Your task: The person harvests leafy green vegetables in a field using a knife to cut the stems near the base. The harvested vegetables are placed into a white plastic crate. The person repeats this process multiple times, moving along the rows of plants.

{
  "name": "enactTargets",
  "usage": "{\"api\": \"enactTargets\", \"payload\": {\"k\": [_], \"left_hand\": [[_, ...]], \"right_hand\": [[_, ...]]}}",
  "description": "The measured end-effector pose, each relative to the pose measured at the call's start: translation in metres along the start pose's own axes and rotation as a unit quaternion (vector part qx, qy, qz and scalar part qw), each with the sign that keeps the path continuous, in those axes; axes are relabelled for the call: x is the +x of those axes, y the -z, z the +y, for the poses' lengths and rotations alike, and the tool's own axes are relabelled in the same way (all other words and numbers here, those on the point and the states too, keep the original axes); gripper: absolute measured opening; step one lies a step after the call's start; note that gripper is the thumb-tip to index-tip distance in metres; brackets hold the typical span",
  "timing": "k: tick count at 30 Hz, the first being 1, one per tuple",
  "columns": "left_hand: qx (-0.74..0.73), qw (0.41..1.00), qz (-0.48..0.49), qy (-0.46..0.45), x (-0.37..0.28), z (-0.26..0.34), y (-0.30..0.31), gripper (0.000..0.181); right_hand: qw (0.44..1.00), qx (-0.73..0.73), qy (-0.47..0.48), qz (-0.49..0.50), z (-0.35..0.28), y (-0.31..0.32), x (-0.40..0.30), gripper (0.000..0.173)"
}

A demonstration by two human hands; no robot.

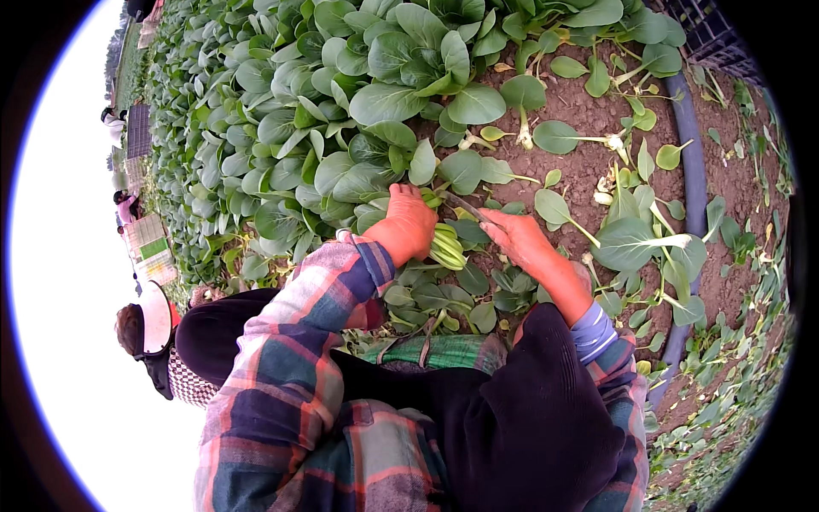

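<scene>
My left hand (409,221) is closed around a head of bok choy (448,248), whose pale green stalks stick out below the palm. In my right hand (518,238) is a knife (466,206), its narrow blade pointing up and left to the stem of a plant just beside the left fingers. Standing bok choy (358,173) with broad dark leaves surrounds the left hand above and to the left. Cut leaves and stubs (630,243) lie on brown soil right of the right hand.
A grey-blue hose (693,166) runs along the right side. At the top right stands a dark plastic crate (713,41). Green woven material (441,352) lies between my knees. A person in a visor (155,320) is close by on the left; other people and crates are farther off.
</scene>
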State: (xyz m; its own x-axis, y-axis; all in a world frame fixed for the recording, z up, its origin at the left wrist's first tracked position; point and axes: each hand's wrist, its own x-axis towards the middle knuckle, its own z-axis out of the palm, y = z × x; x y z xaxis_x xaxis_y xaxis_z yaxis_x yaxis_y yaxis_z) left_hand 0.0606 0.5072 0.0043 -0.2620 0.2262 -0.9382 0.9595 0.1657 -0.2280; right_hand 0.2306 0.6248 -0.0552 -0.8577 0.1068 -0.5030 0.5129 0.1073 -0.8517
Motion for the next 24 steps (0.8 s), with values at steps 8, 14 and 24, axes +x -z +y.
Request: {"api": "enactTargets", "payload": {"k": [8, 14, 24], "left_hand": [[0.012, 0.991, 0.130, -0.007, -0.006, -0.004, -0.028, 0.045], [-0.023, 0.997, 0.076, -0.015, -0.009, -0.011, -0.014, 0.042], [-0.032, 0.977, 0.211, 0.008, -0.015, 0.009, -0.058, 0.041]], "right_hand": [[0.996, -0.008, 0.066, 0.055, 0.032, -0.034, 0.033, 0.036], [0.999, 0.035, -0.013, 0.021, 0.022, -0.044, 0.036, 0.036], [0.997, 0.005, 0.059, 0.051, 0.036, -0.059, 0.030, 0.036]]}}
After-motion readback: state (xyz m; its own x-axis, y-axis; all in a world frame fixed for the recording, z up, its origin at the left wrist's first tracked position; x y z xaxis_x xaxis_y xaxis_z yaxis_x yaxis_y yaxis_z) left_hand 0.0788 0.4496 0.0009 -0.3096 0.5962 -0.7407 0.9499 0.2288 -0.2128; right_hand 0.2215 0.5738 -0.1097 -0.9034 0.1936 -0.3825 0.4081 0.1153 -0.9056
